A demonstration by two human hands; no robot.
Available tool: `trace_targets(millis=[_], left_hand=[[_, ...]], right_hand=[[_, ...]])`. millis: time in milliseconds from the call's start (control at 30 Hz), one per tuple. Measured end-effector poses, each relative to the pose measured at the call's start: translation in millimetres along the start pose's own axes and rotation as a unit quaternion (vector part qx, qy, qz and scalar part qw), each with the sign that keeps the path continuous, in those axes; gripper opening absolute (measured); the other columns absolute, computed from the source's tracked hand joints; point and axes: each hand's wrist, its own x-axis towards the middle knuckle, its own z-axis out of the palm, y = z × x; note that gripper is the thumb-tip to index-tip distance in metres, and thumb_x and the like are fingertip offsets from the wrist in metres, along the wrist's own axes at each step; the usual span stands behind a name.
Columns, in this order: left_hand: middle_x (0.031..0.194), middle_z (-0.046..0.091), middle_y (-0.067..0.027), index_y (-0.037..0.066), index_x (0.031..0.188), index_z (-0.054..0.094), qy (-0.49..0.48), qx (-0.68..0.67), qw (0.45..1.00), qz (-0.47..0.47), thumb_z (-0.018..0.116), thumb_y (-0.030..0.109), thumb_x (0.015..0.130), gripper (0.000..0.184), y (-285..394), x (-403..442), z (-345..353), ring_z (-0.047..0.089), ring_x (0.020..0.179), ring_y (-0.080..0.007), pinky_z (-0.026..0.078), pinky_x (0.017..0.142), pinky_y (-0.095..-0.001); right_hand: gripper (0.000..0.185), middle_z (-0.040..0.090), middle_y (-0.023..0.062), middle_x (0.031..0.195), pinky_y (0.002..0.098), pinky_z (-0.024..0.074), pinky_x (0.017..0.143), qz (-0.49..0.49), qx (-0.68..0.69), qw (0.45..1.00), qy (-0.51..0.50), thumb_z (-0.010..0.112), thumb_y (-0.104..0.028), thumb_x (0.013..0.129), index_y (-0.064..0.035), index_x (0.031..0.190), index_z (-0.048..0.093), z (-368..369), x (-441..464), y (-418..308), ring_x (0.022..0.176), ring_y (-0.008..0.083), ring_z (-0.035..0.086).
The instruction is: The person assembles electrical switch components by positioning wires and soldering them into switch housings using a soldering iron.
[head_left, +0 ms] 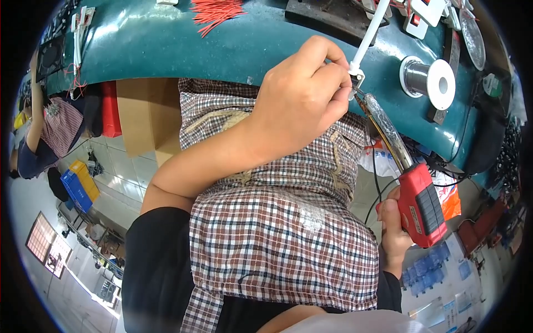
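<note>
My left hand (302,94) is closed at the table's front edge, its fingertips pinched at the end of a white stick-like part (371,34). What sits between the fingertips is too small to tell. Lower right, my right hand (395,225) is wrapped round the red handle of a soldering gun (423,205). The gun's metal barrel (388,130) points up and left, and its tip is close to my left fingertips and the part's lower end. Whether they touch is unclear.
A solder spool (427,82) stands on the green table (250,53). Red wires (216,12) lie at the back, near a dark metal block (327,19). White switch parts (417,25) are at the back right. Another person (50,130) sits at far left.
</note>
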Motion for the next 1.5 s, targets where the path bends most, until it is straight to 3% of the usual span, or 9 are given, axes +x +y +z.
trace_targets(millis=[367,700,767,867,967,1033,1167,1300,1500], left_hand=[[0.091,0.057,-0.0076,0.001,0.073,0.059,-0.005,-0.002,1.000,-0.004,0.071,-0.001,0.068,0.013,2,0,0,0.061,0.066,-0.0216,0.051,0.056,-0.0314],[0.092,0.057,-0.0074,0.002,0.072,0.059,-0.006,-0.004,1.000,-0.008,0.071,0.000,0.068,0.014,2,0,-2,0.060,0.065,-0.0210,0.051,0.056,-0.0319],[0.095,0.058,-0.0074,0.000,0.082,0.065,-0.041,0.011,0.999,-0.006,0.073,-0.002,0.073,0.013,3,0,-6,0.066,0.069,-0.0136,0.053,0.059,-0.0239],[0.096,0.057,-0.0071,0.003,0.084,0.066,-0.028,-0.002,1.000,-0.014,0.074,0.002,0.074,0.013,9,4,-11,0.064,0.069,-0.0157,0.052,0.060,-0.0258],[0.097,0.056,-0.0072,0.006,0.087,0.067,0.003,0.108,0.994,0.009,0.075,0.005,0.075,0.014,-3,13,-34,0.061,0.069,-0.0185,0.050,0.063,-0.0286],[0.089,0.057,-0.0065,0.012,0.088,0.064,0.024,0.183,0.981,-0.060,0.073,0.012,0.076,0.014,-19,16,-56,0.061,0.074,-0.0248,0.049,0.066,-0.0366],[0.082,0.059,-0.0052,0.010,0.086,0.063,0.031,0.312,0.934,-0.171,0.076,0.017,0.077,0.018,-49,17,-92,0.064,0.078,-0.0219,0.050,0.067,-0.0366],[0.083,0.060,-0.0048,0.009,0.084,0.065,-0.004,0.256,0.941,-0.221,0.078,0.020,0.077,0.018,-61,18,-98,0.062,0.070,-0.0206,0.051,0.065,-0.0355],[0.083,0.060,-0.0028,0.010,0.083,0.066,0.020,0.298,0.938,-0.179,0.076,0.021,0.079,0.015,-53,16,-99,0.063,0.069,-0.0186,0.050,0.063,-0.0338]], right_hand=[[0.011,0.047,0.0069,0.074,0.0239,0.0352,0.047,0.014,0.099,0.992,0.072,0.057,-0.001,0.087,0.0012,0.094,0.049,8,1,-17,0.046,0.0071,0.034],[0.011,0.046,0.0075,0.073,0.0225,0.0348,0.044,-0.040,0.146,0.987,0.049,0.054,0.000,0.087,0.0027,0.096,0.049,6,5,-11,0.042,0.0057,0.032],[0.011,0.046,0.0073,0.075,0.0228,0.0344,0.045,-0.057,0.137,0.988,0.041,0.054,0.000,0.088,0.0025,0.097,0.049,5,5,-9,0.043,0.0058,0.033],[0.010,0.046,0.0070,0.075,0.0230,0.0336,0.046,-0.044,0.126,0.990,0.040,0.054,0.000,0.089,0.0019,0.097,0.049,2,2,-3,0.045,0.0060,0.033],[0.009,0.047,0.0065,0.076,0.0233,0.0329,0.046,-0.036,0.170,0.984,0.048,0.053,-0.001,0.090,0.0012,0.097,0.048,5,2,-5,0.046,0.0059,0.033],[0.009,0.047,0.0064,0.077,0.0232,0.0328,0.046,-0.029,0.181,0.981,0.064,0.053,-0.001,0.090,0.0014,0.097,0.048,8,1,-5,0.046,0.0057,0.032],[0.009,0.048,0.0066,0.077,0.0229,0.0327,0.046,-0.026,0.193,0.980,0.053,0.054,-0.001,0.090,0.0012,0.097,0.048,7,1,-2,0.046,0.0055,0.032],[0.007,0.047,0.0063,0.077,0.0232,0.0328,0.045,-0.030,0.187,0.981,0.037,0.053,0.000,0.091,0.0010,0.095,0.048,6,1,-2,0.046,0.0052,0.032],[0.006,0.044,0.0043,0.073,0.0232,0.0327,0.045,-0.012,0.182,0.982,0.054,0.053,-0.002,0.091,0.0008,0.093,0.048,9,0,-4,0.046,0.0053,0.031]])
